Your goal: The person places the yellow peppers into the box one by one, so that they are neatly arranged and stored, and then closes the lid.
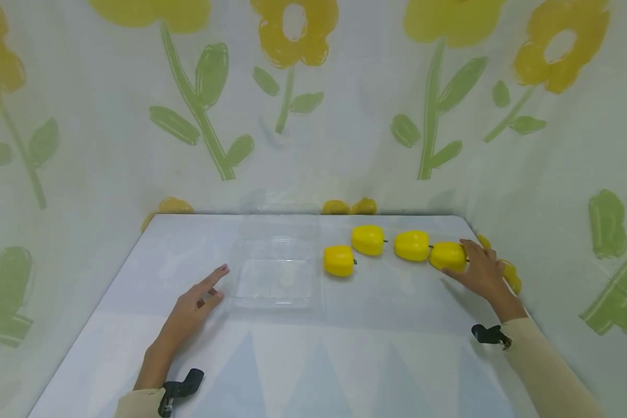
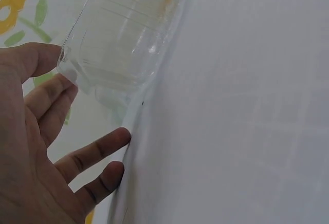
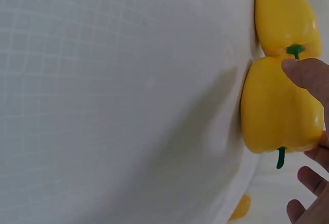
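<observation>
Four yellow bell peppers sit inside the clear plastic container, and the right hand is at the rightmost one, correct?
Not inside: the head view shows the four yellow bell peppers to the right of the clear plastic container. The right hand is indeed at the rightmost pepper.

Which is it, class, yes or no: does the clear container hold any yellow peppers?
No, all four yellow peppers lie on the white table, to the right of the clear container.

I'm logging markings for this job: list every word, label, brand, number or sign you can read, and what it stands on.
None: no text shows on the yellow peppers, clear plastic box, table or flowered cloth.
Any marking on the black wrist pieces would be too small to read.
</observation>
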`<state>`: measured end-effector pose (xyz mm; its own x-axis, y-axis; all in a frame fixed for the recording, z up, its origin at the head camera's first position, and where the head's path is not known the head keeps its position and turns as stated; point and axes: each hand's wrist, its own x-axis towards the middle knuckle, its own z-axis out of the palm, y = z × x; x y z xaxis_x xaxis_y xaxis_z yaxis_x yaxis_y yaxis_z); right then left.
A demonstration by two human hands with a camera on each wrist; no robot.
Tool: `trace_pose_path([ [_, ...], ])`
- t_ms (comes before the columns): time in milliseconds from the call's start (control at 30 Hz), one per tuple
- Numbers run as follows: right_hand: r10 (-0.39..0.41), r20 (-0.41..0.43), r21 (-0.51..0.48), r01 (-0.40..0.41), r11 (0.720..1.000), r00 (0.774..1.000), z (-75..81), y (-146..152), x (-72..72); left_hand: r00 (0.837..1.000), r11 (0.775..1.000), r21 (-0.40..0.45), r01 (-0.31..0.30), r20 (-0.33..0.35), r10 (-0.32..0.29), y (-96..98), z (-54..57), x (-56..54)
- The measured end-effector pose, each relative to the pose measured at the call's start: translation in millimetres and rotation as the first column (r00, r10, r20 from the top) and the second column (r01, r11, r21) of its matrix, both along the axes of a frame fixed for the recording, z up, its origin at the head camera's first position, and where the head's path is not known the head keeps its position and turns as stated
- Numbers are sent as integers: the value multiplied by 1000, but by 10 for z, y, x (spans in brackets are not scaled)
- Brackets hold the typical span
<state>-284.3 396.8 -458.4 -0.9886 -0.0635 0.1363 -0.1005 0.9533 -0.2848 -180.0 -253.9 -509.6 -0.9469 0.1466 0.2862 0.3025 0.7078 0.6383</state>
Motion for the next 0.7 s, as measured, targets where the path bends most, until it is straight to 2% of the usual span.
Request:
trace_pose_path([
  [333,-15,44,-33,17,999,999,-28,75,-55,999,1000,-9,25,-20,-25,20,-10,-29],
  [700,-50,23,-50,51,997,999,25,59,-71,999,1000,-30,9,-32,-10,0,-8,-7],
])
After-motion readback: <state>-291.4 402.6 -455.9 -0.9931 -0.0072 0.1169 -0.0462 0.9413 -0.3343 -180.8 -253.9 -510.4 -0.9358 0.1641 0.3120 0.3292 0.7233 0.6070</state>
